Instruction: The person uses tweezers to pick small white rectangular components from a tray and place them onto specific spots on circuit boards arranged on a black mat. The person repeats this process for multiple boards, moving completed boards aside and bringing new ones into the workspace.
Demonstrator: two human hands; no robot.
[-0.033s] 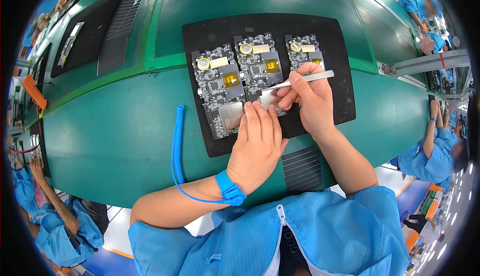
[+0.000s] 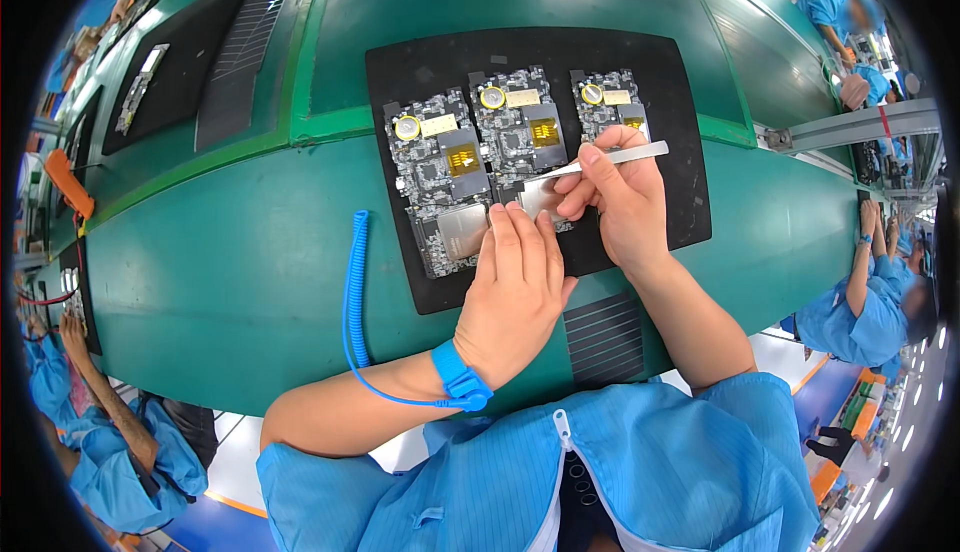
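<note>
Near the centre of the frame, the person's left hand (image 2: 515, 287) lay flat with its fingers together, the fingertips (image 2: 510, 220) pressing on the lower part of the middle dark-grey circuit board (image 2: 520, 132), right beside a shiny square metal shield (image 2: 463, 231) seated on the left circuit board (image 2: 435, 177). The right hand (image 2: 618, 200), just right of centre, was closed in a pinch around a pair of slim silver metal tweezers (image 2: 625, 155), whose handle pointed toward the right of the frame and whose tips reached down-left to a second metal shield (image 2: 540, 195) at the bottom of the middle board; whether the tips actually gripped that shield could not be told. A third circuit board (image 2: 610, 102) sat partly hidden behind the right hand. All three boards, each with a round gold-rimmed part near its top, lay side by side on a black rectangular mat (image 2: 420, 62) in the upper middle of the frame, which rested on a green workbench (image 2: 230, 252). A blue wrist strap (image 2: 460, 372) circled the left wrist below centre, and its coiled blue cord (image 2: 355, 282) ran up across the bench to the left of the mat. A blue smock (image 2: 650, 472) filled the lower edge of the frame.
</note>
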